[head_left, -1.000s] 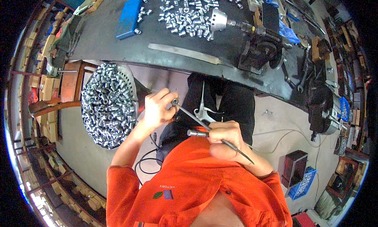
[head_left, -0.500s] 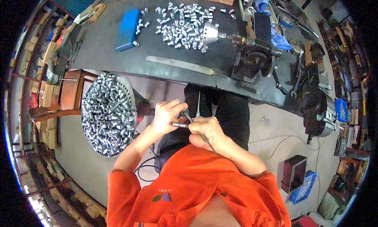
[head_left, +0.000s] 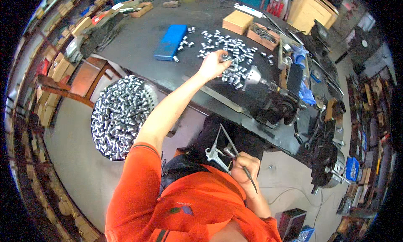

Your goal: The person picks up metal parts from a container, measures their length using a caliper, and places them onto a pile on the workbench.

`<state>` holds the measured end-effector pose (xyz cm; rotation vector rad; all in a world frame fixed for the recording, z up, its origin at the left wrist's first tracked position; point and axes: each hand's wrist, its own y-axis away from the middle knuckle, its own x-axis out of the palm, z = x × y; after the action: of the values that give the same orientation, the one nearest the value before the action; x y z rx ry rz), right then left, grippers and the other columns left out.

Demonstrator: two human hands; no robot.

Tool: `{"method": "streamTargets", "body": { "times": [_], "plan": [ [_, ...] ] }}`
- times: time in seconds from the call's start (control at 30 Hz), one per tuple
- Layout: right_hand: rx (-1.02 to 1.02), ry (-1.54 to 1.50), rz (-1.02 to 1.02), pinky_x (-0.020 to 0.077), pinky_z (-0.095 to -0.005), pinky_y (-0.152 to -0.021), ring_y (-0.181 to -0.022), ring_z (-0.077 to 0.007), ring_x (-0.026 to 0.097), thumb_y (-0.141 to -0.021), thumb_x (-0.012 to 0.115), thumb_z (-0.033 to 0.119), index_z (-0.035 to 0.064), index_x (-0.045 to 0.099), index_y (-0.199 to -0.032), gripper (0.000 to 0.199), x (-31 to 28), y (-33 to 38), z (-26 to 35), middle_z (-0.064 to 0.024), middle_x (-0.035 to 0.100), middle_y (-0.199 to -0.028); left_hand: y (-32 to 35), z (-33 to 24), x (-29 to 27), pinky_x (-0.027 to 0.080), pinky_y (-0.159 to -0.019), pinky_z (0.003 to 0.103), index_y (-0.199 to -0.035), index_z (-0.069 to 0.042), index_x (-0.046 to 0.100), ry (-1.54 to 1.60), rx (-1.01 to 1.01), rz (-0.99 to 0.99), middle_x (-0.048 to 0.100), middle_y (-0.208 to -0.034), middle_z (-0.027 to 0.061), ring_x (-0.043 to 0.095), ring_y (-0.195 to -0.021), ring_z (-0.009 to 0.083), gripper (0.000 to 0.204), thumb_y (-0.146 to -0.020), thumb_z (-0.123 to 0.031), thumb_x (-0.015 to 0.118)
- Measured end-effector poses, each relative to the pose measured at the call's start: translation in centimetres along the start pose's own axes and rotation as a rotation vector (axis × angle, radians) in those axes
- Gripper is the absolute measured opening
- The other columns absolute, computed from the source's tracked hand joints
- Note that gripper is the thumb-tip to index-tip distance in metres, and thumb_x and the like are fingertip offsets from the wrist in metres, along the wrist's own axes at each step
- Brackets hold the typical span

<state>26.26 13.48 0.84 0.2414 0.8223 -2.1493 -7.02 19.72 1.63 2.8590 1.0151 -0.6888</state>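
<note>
My left hand (head_left: 214, 65) reaches over the bench to a scattered pile of shiny metal sleeves (head_left: 237, 53). Its thumb and fingers are curled around a metal sleeve (head_left: 225, 57) at the near side of the pile. Close to my body, my right hand (head_left: 246, 168) is closed around a long thin grey scraper-like tool (head_left: 232, 140). A short metal sleeve (head_left: 228, 151) shows beside that hand's fingers; whether they grip it too is unclear. A silver air blow gun (head_left: 216, 156) lies over my lap, just left of the right hand.
A perforated pan (head_left: 150, 95) heaped with sleeves stands left of me near a wooden chair (head_left: 87, 76). On the bench are a blue box (head_left: 171, 42), a flat metal bar (head_left: 222, 100), a perforated metal cone (head_left: 252, 77) on a dark machine (head_left: 279, 105), and wooden boxes (head_left: 237, 22).
My left hand has left the right hand and stretched forward to the sleeves on the bench. My right hand has shifted rightward and down with the tool. The view has turned.
</note>
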Motion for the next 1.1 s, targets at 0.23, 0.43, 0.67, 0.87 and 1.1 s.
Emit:
{"method": "streamTargets", "body": {
  "times": [0.23, 0.43, 0.67, 0.87, 1.1],
  "plan": [
    [0.089, -0.07, 0.025, 0.0257, -0.0294, -0.041, -0.043, -0.0194, 0.036, -0.058, 0.053, -0.01, 0.0035, 0.031, -0.055, 0.027, 0.6, 0.5, -0.5, -0.0072, 0.035, -0.051, 7.5, 2.7, -11.2, 0.047, -0.054, 0.026, -0.117, -0.002, 0.058, -0.199, 0.06, -0.045, 0.059, -0.066, 0.003, 0.057, -0.056, 0.0101, 0.03, -0.09, -0.01, 0.05],
    [0.051, -0.099, 0.104, 0.025, -0.0312, -0.042, -0.044, -0.0197, 0.035, -0.059, 0.053, 0.0, 0.0043, 0.036, -0.055, 0.018, 1.4, 0.3, -0.7, -0.0068, 0.033, -0.053, 13.3, 13.2, -23.9, 0.05, -0.082, 0.042, -0.1, -0.005, 0.068, -0.83, -0.161, -0.21, 0.065, -0.089, 0.023, 0.064, -0.087, 0.0374, 0.031, -0.072, -0.01, 0.054],
    [0.068, -0.1, 0.127, 0.0222, -0.0281, -0.042, -0.043, -0.0177, 0.032, -0.056, 0.051, -0.013, 0.0037, 0.029, -0.055, 0.028, 1.6, -0.3, 0.1, -0.0063, 0.031, -0.052, 13.6, 15.4, -22.6, 0.053, -0.078, 0.042, -0.086, -0.006, 0.067, -1.273, -0.371, -0.132, 0.067, -0.092, 0.0158, 0.066, -0.088, 0.0332, 0.022, -0.074, -0.024, 0.065],
    [0.1, -0.122, 0.117, 0.0224, -0.0278, -0.042, -0.043, -0.017, 0.033, -0.057, 0.052, -0.012, 0.0032, 0.03, -0.055, 0.027, 1.7, 0.3, 0.3, -0.0067, 0.033, -0.052, 13.4, 16.3, -22.3, 0.053, -0.077, 0.044, -0.089, -0.007, 0.066, -1.294, -0.371, -0.081, 0.066, -0.098, 0.0165, 0.065, -0.09, 0.0338, 0.02, -0.077, -0.022, 0.065],
    [0.146, -0.19, 0.238, 0.028, -0.0312, -0.045, -0.048, -0.0193, 0.038, -0.07, 0.062, 0.019, 0.0046, 0.037, -0.055, 0.033, 1.1, 0.6, 0.0, -0.0062, 0.037, -0.055, 13.7, 16.4, -22.0, 0.052, -0.079, 0.045, -0.097, -0.017, 0.069, -1.196, -0.323, -0.116, 0.064, -0.105, 0.015, 0.065, -0.089, 0.0346, 0.023, -0.074, -0.02, 0.066]
  ]
}}
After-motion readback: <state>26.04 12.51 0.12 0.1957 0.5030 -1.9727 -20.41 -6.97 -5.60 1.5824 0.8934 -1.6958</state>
